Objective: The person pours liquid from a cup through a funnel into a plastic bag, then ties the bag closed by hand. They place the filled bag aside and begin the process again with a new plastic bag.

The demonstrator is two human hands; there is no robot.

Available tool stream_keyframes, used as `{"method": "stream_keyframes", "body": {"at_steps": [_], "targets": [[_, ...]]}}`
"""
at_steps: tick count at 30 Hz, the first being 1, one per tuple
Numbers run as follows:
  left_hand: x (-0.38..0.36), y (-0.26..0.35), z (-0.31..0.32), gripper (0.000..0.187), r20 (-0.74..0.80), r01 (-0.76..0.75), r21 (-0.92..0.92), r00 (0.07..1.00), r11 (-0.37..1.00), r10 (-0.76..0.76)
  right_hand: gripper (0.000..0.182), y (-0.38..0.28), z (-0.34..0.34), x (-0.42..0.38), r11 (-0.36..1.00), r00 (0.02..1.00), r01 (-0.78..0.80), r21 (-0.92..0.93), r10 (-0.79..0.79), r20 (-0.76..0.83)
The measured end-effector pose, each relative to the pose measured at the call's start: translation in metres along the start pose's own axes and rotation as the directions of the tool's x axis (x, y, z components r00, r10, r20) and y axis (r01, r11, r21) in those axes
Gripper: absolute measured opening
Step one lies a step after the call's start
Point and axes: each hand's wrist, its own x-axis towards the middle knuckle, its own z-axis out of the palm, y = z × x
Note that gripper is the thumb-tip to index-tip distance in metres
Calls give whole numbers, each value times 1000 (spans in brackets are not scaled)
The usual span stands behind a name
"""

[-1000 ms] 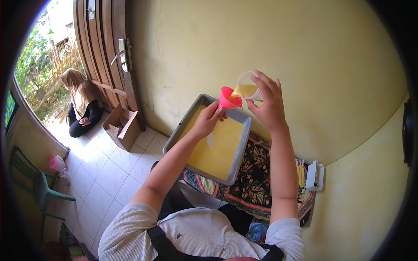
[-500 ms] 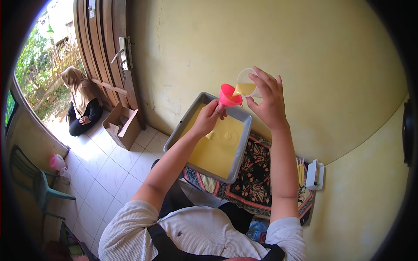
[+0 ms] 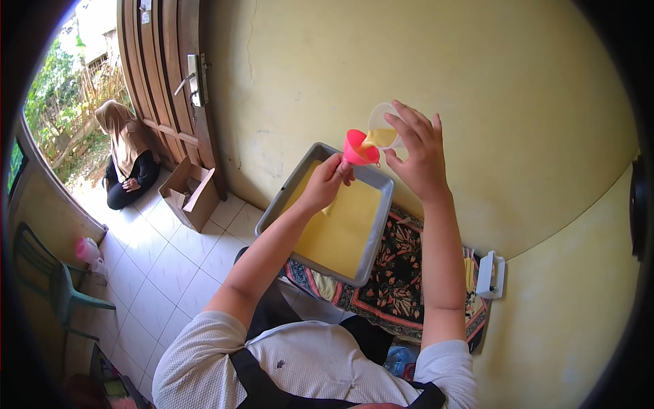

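My left hand (image 3: 328, 183) is closed round the lower part of a pink funnel (image 3: 360, 148), holding it above a grey basin (image 3: 275, 208). Yellow liquid (image 3: 338, 235) fills the bottom of that basin. In my right hand (image 3: 421, 150) is a clear plastic cup (image 3: 381, 116), gripped between thumb and fingers and tilted toward the funnel. Yellow liquid runs over the cup's lip into the funnel's mouth. The funnel's spout is hidden by my left fingers.
The basin rests on a patterned cloth (image 3: 392, 273) along the wall. A white holder (image 3: 490, 274) stands at its right end. Leftward are a cardboard box (image 3: 197, 204), an open wooden door (image 3: 160, 82), a green chair (image 3: 65, 286) and a person (image 3: 129, 157) sitting by the doorway.
The cup is tipped slightly further, with liquid still pouring into the funnel. A round ripple on the basin's liquid has faded. Both hands keep nearly the same place.
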Motion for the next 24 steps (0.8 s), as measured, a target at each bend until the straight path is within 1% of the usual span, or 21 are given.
{"method": "stream_keyframes", "body": {"at_steps": [5, 8, 11, 14, 17, 20, 23, 24], "targets": [[1, -2, 1, 31, -32, -9, -44, 999, 999, 7, 75, -1, 0, 1, 1000, 1000, 29, -10, -29, 4], [2, -2, 1, 31, -34, -6, -28, 999, 1000, 5, 72, -3, 0, 3, 999, 999, 44, -16, -44, 15], [1, 1, 1, 31, -31, 5, -21, 1000, 1000, -5, 68, -5, 1, 5, 993, 993, 106, -58, -103, 52], [2, -5, 0, 32, -12, -18, -53, 1000, 998, 18, 63, -7, 1, 8, 982, 983, 176, -74, -170, 75], [2, 0, 2, 33, -22, -16, -76, 1000, 997, 14, 60, -9, 0, 12, 963, 964, 258, -83, -250, 91], [2, -1, 2, 34, -22, -20, -90, 1000, 996, 18, 56, -8, 0, 14, 944, 951, 306, -125, -297, 88], [3, -5, 0, 35, -14, -35, -86, 999, 996, 34, 58, -10, 3, 13, 970, 977, 212, -120, -208, 45], [3, -5, 0, 35, -14, -33, -85, 999, 996, 32, 60, -10, 3, 11, 983, 987, 160, -95, -158, 28]]}}
